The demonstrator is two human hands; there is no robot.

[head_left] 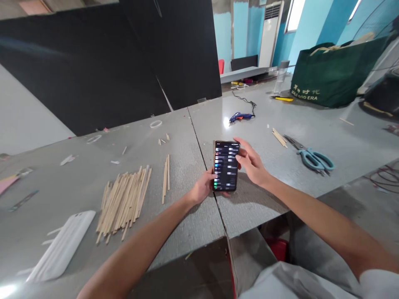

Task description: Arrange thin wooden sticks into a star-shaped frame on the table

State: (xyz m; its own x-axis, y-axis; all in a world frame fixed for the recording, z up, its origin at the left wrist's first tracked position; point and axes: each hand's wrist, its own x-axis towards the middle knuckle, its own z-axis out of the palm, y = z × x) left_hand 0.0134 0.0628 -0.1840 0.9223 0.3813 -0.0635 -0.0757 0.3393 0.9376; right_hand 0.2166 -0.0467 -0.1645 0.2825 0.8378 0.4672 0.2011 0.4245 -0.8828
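Nearest, btm R of frame: pale grey fabric clothing (289, 282) on the person's lap. Lwr L: a white pleated face mask (64, 245), flat on the grey speckled worktop (193, 220). Just beyond, L of ctr: a loose pile of thin pale wooden sticks (124, 203), w/ a few more pale sticks (166, 178) set apart to its R.

Ctr of frame: a dark rectangular smartphone (226, 176), screen lit w/ a list, held above the worktop near the seam. Left hand (202, 187) grasps its lower L edge, thumb over the front. Right hand (254, 166) is at the upper R edge, thumb at the screen, index by the top corner; can't tell if that grip bears any wt or just touches.

Step in hand is prob. reading or working the screen; a next tap or swipe calls for a firm L grip & a free R thumb.

Further out, R of ctr: blue-handled metal scissors (304, 153) beside short pale wooden sticks (279, 138). Beyond, upper ctr: a blue plastic glue gun (241, 116) w/ dark cord. Upper R: a yellow cutter (283, 99) & a dark green fabric bag (327, 74) w/ white lettering. Upper L: a big black upright panel (124, 62).
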